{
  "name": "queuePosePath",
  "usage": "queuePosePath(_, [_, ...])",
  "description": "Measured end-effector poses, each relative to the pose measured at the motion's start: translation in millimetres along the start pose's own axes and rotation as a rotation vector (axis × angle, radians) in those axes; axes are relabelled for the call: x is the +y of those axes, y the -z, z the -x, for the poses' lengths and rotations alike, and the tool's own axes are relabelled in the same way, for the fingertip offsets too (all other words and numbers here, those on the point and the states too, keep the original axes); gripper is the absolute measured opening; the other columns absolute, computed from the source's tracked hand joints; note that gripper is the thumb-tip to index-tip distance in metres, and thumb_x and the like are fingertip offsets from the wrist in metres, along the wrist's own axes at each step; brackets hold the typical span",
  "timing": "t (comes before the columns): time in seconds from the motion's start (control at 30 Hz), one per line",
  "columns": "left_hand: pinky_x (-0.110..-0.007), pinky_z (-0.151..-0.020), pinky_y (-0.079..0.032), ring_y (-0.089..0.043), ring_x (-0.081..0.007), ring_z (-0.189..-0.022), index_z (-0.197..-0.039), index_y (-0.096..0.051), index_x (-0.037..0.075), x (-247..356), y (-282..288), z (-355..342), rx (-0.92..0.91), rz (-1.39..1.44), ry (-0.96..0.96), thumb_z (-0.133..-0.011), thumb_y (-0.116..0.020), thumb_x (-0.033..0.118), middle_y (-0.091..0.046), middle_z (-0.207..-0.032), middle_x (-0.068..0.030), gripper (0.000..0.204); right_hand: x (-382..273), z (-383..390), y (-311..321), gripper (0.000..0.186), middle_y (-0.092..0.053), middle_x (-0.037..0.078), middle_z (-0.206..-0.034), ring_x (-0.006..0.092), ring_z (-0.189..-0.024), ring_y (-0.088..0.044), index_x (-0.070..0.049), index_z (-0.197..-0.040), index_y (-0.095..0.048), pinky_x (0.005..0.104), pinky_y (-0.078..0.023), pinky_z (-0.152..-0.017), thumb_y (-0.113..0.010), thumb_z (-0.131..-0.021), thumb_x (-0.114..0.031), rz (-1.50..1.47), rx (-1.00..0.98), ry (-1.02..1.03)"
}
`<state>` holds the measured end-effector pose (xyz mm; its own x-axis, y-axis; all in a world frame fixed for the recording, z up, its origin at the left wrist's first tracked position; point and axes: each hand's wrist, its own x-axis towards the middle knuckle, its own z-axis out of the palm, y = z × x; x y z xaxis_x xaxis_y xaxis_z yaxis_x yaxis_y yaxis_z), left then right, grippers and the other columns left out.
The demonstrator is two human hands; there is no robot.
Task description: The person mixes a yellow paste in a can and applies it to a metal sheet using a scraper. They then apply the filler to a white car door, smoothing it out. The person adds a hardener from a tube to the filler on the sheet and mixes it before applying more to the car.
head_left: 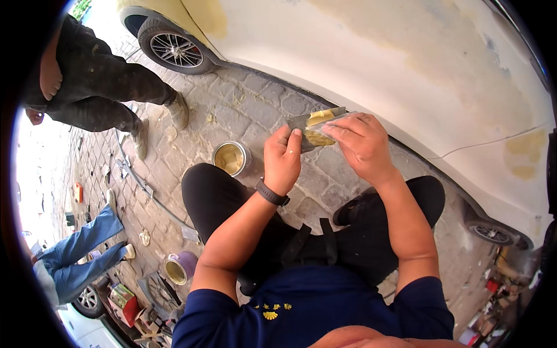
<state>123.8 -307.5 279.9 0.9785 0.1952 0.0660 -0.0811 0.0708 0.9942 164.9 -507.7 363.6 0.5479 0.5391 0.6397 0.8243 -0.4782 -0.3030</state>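
Observation:
My left hand (282,159) is closed on a flat grey putty board (298,123), its thumb lying on the upper face. Yellowish putty (319,139) is smeared on that board. In my right hand (366,149) is a thin flat putty spreader (317,127), pinched under the fingers and laid across the board. More putty shows along the far side of the spreader, and its gripped end is partly hidden by my fingers. Left of my left wrist, an opened metal can (246,155) with the same tan putty inside stands on the paving by my knee.
A cream car body (360,69) with sanded, putty-coloured patches runs close beyond my hands. A person in dark trousers (98,87) stands at the far left; another in jeans (87,249) is lower left. A purple can (187,264), a grey hose (139,181) and scattered clutter lie around.

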Motion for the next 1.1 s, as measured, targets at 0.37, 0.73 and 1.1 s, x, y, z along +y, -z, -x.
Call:
queuePosePath(0.37, [-0.024, -0.059, -0.041, -0.042, -0.0036, -0.07, -0.083, -0.053, 0.0, 27, -5, 4, -0.015, -0.24, -0.131, -0.107, -0.055, 0.011, -0.05, -0.074, 0.0045, 0.026, 1, 1, 0, 0.034, -0.074, 0.005, -0.107, 0.0282, -0.093, -0.067, -0.008, -0.107, -0.077, 0.0405, -0.053, -0.086, -0.072, -0.075, 0.006, -0.019, 0.083, -0.073])
queuePosePath(0.73, [-0.03, -0.068, -0.045, -0.05, -0.0113, -0.075, -0.097, -0.06, -0.004, 38, -1, -5, -0.099, -0.124, -0.221, -0.107, -0.054, 0.014, -0.061, -0.081, -0.0089, 0.022, 15, 4, 26, 0.028, -0.075, 0.008, -0.111, 0.02, -0.103, -0.067, -0.006, -0.116, -0.077, 0.0344, -0.052, -0.093, -0.066, -0.092, 0.003, -0.915, -0.001, -0.424])
queuePosePath(1.1, [-0.038, -0.102, -0.045, -0.064, -0.0175, -0.108, -0.101, -0.06, 0.011, 36, -11, -15, -0.095, 0.9, 0.167, -0.106, -0.058, 0.013, -0.068, -0.106, -0.0021, 0.006, 29, 29, -20, 0.026, -0.072, 0.008, -0.114, 0.0182, -0.102, -0.069, 0.001, -0.122, -0.067, 0.0359, -0.056, -0.088, -0.062, -0.102, -0.014, -1.59, 0.363, -1.136])
